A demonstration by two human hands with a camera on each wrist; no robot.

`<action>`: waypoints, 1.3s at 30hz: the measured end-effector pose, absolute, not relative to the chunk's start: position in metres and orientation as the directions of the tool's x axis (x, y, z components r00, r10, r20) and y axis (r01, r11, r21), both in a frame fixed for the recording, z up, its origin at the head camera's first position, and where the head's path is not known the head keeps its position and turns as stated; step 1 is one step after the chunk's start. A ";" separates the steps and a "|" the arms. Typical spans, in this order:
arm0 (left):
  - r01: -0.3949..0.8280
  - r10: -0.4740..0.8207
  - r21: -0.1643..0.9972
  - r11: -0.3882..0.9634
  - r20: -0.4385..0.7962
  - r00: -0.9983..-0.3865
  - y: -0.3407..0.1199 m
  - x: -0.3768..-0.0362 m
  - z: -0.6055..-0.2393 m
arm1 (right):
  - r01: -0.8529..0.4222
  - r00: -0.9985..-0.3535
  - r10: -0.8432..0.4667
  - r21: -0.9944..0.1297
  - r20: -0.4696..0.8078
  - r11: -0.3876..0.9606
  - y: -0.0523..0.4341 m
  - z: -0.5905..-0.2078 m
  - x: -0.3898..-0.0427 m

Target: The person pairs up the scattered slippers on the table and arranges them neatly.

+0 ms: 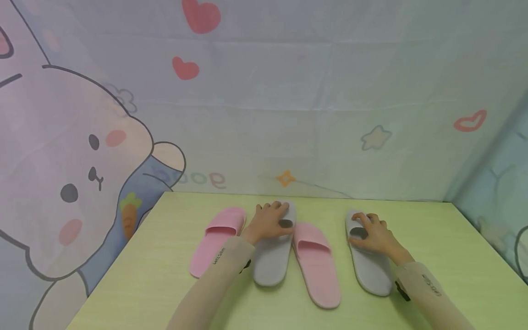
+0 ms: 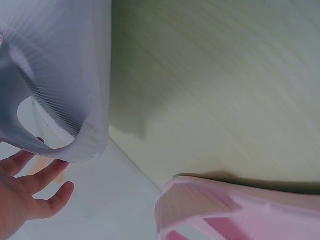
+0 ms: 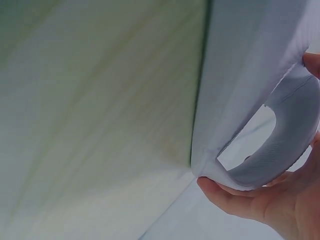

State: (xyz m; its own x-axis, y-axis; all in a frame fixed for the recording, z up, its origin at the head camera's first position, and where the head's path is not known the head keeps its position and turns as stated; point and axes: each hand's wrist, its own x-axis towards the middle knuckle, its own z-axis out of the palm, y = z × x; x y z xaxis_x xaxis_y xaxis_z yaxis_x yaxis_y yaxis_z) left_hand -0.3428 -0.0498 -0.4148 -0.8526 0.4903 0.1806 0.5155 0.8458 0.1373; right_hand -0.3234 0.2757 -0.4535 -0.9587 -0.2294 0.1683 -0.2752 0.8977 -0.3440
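Two grey slippers lie with their toes away from me. My left hand (image 1: pixel 270 222) grips the left grey slipper (image 1: pixel 272 263) across its strap. In the left wrist view, fingertips (image 2: pixel 60 165) touch that strap's edge, while another finger is off it. Over the strap of the right grey slipper (image 1: pixel 373 272) sits my right hand (image 1: pixel 375 236), fingers and thumb on opposite sides. The right wrist view shows a fingertip (image 3: pixel 207 185) against the toe end. One pink slipper (image 1: pixel 202 254) is left of my left hand; another pink slipper (image 1: pixel 319 275) lies between the grey ones.
The slippers are on a light green tabletop (image 1: pixel 445 256). Behind it hangs a pale cloth backdrop (image 1: pixel 264 114) printed with hearts and stars. A cartoon rabbit (image 1: pixel 82 160) fills its left side.
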 end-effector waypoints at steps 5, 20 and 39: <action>0.523 0.492 0.142 0.840 0.205 -0.846 -0.048 -0.341 -0.410 | -0.270 -0.960 -0.225 -0.351 0.166 0.897 0.278 -0.454 -0.322; 0.533 0.497 0.142 0.834 0.225 -0.838 -0.034 -0.334 -0.397 | -0.266 -0.963 -0.228 -0.354 0.145 0.897 0.288 -0.451 -0.313; 0.585 0.546 0.113 0.803 0.254 -0.799 -0.013 -0.329 -0.389 | -0.273 -0.960 -0.236 -0.337 0.148 0.901 0.297 -0.452 -0.312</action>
